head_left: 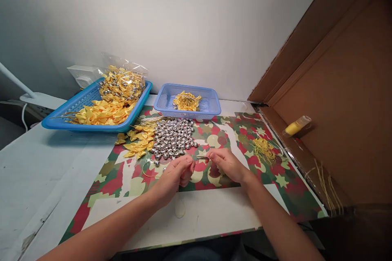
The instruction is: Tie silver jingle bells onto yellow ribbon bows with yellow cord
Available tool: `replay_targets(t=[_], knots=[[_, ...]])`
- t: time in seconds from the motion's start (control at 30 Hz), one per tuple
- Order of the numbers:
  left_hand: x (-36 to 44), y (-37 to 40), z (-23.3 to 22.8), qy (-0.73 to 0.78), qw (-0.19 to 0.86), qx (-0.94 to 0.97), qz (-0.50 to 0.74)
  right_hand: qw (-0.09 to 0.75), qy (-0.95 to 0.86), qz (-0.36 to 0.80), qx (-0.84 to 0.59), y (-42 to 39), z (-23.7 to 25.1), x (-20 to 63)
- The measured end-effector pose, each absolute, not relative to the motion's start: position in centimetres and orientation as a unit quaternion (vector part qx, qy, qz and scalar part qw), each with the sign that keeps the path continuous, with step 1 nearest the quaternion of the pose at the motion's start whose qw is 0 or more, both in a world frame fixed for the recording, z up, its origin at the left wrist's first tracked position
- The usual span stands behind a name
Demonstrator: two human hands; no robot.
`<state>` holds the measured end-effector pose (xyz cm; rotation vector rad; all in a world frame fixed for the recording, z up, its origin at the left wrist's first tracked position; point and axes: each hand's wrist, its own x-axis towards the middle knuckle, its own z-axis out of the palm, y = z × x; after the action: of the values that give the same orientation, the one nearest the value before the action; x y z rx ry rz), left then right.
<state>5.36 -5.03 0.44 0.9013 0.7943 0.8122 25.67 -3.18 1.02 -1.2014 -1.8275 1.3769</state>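
Note:
My left hand (180,170) is closed in a pinch, with a thin yellow cord (180,215) hanging in a loop below it. Another stretch of cord curves out to its left; what sits between the fingertips is too small to make out. Just to the right, my right hand (225,164) is closed around a slim, pointed metal tool that looks like tweezers (201,157), its tip directed at the left fingertips. Beyond the left hand lies a heap of shiny silver bells (174,135). Yellow ribbon bows (139,140) lie along the heap's left side.
A blue basket (50,123) at left holds yellow bows and a clear bag (122,83) of bows with bells. Behind the heap stands a smaller basket (162,108) with finished-looking pieces. Yellow cords (263,149) lie right, near a small yellow-filled bottle (296,126) and a cardboard wall (337,89).

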Motion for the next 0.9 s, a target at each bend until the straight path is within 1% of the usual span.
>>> replay_targets(t=[0.13,0.47,0.8,0.9], knots=[[5.34,-5.06,0.33,0.360,0.754,0.415,0.361,0.298,-0.674,0.496,-0.459,-3.19,1.04,25.29],[5.32,-5.10,0.37,0.355,0.756,0.422,0.351,0.299,-0.718,0.424,-0.465,-2.88,1.07,25.76],[5.44,-5.17,0.20,0.361,0.764,0.429,0.321,0.285,-0.706,0.460,-0.456,-3.05,0.93,25.12],[5.47,-5.18,0.25,0.360,0.766,0.429,0.317,0.291,-0.706,0.450,-0.462,-3.10,1.00,25.09]])
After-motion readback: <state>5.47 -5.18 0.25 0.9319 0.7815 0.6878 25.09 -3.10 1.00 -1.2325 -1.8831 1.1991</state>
